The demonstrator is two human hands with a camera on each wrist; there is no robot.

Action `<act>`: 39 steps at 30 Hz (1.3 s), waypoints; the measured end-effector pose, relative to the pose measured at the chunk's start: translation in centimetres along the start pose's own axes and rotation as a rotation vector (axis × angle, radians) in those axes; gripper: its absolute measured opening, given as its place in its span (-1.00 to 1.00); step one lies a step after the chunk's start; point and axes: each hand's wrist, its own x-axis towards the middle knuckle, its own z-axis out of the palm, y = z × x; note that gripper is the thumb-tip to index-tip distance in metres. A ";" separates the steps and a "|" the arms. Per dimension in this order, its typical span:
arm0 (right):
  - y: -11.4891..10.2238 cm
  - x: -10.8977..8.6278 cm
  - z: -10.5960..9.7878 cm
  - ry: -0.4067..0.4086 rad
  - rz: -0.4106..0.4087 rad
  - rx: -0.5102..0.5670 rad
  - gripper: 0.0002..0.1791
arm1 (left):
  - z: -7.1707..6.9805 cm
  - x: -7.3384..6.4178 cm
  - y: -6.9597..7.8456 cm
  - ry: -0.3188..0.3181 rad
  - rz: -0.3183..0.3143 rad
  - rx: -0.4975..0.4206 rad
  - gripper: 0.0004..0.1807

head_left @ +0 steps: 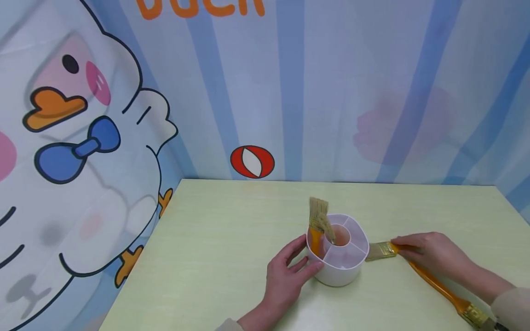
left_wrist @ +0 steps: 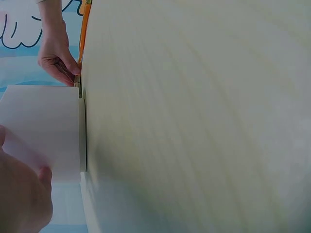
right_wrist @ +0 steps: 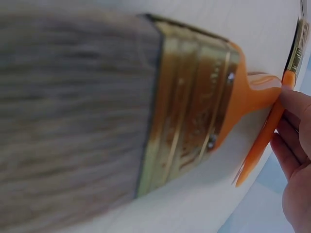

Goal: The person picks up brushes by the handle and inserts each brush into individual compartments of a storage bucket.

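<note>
A white round organizer point(head_left: 337, 275) with several compartments around a central well stands on the table. My left hand point(head_left: 285, 273) holds it from the left, thumb at the front and fingers along the side. Two paintbrushes point(head_left: 318, 211) lean inside its left compartment, bristles up. To the right of the organizer, my right hand point(head_left: 440, 253) pinches the orange handle of a paintbrush point(head_left: 383, 251), bristles pointing left. Another paintbrush point(head_left: 439, 287) lies on the table below that hand, bristles toward the front right. In the right wrist view, this lying brush's metal ferrule point(right_wrist: 189, 97) looms large.
The pale wooden tabletop point(head_left: 207, 239) runs back to a blue-striped cloth backdrop point(head_left: 331, 92). Printed on the cloth at the left is a big white duck point(head_left: 136, 151) with a blue bow tie.
</note>
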 end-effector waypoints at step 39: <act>-2.5 1.3 -5.0 0.161 0.366 0.422 -0.64 | 0.1 -0.1 0.0 -0.002 0.009 0.001 -0.36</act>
